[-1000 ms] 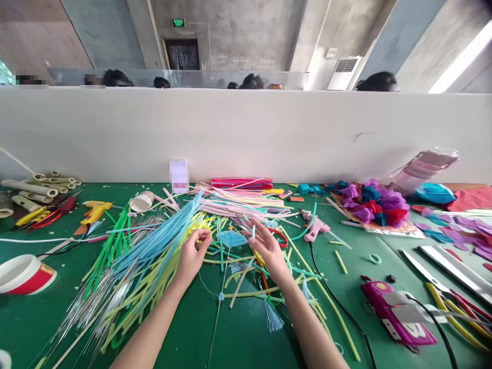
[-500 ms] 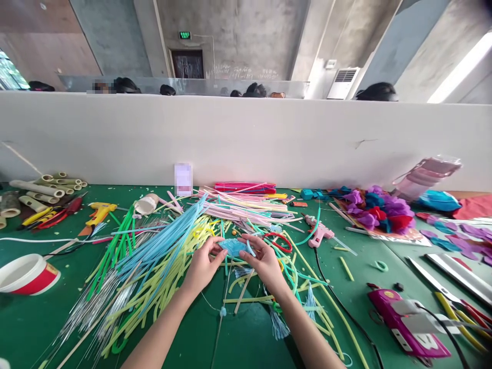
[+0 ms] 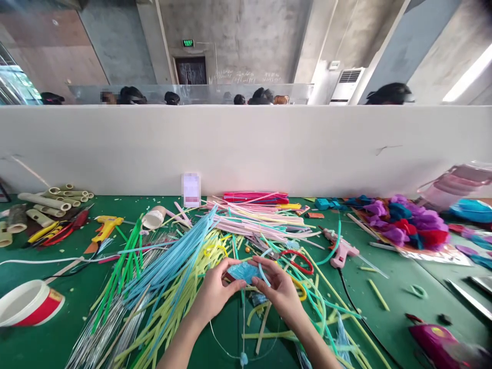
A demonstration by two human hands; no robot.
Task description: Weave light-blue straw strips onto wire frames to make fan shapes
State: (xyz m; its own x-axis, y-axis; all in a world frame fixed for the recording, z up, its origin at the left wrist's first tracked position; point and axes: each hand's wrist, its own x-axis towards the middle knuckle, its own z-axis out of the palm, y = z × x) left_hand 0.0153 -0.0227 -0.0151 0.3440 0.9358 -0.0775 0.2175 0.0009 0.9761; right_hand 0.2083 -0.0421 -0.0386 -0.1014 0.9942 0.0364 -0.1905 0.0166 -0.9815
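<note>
My left hand (image 3: pixel 220 283) pinches the left end of a light blue flat piece (image 3: pixel 242 272) between thumb and fingers. My right hand (image 3: pixel 280 287) grips the piece's right side, and a curved light blue strip (image 3: pixel 264 274) passes between its fingers. Below the piece hangs a thin cord, with a small blue bead-like lump (image 3: pixel 243 359) on it. Just beyond my right hand lie scissors with red handles (image 3: pixel 298 262). Yellow-green pipe cleaners (image 3: pixel 184 277) and a bundle of blue pipe cleaners (image 3: pixel 172 256) spread out to the left.
A pink glue gun (image 3: pixel 341 250) with a black cord lies right; a yellow glue gun (image 3: pixel 105 228) is left. A red-and-white tub (image 3: pixel 33 305) stands front left. Purple and red petals (image 3: pixel 415 225) heap at the right. A white partition (image 3: pixel 246 148) rises behind the green table (image 3: pixel 380 318).
The view has shifted, so the table's things sit lower and its right-hand items farther right in the picture. Both hands still hold the blue piece.
</note>
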